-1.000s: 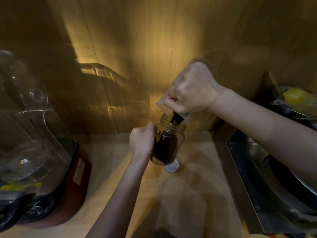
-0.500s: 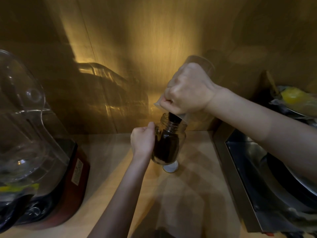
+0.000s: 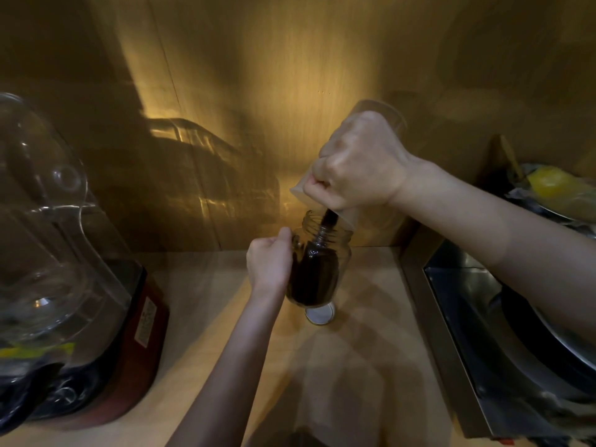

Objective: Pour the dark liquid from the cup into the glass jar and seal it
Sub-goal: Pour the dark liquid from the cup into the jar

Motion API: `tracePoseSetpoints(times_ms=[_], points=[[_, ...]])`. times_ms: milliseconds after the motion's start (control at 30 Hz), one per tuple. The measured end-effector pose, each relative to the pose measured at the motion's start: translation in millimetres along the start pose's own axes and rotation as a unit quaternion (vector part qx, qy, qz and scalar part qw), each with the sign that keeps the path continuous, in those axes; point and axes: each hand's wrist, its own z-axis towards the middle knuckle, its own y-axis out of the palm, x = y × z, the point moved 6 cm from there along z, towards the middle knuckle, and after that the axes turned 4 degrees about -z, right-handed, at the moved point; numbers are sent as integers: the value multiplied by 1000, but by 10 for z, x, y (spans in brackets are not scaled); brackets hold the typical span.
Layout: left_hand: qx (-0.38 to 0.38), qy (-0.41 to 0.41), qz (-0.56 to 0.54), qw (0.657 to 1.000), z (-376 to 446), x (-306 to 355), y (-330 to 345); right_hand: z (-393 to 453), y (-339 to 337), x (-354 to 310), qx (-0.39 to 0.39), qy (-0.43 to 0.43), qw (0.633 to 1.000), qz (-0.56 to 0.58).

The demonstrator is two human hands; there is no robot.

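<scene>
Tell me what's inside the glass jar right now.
Dark liquid fills most of the glass jar, with a thin stream falling in from the tilted cup. The left hand covers the jar's left side, so that part is hidden.

Right hand: grips tipped cup above jar.
Dark liquid: streams into glass jar.
Left hand: wraps jar's side.
Lid: just below jar.

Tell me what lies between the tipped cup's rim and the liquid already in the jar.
In the head view, a thin dark stream runs from the cup, tipped by the right hand, through the jar mouth; the left hand grips the jar.
</scene>
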Motion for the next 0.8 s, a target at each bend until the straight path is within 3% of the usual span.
tracePoseSetpoints(times_ms=[267,800], points=[[2,-7,-4,1000,19,-30,33,12,21,-81,-5,-62,998,-31],[16,-18,-7,1000,37,-21,18,31,-58,-58,-8,-51,998,-21]])
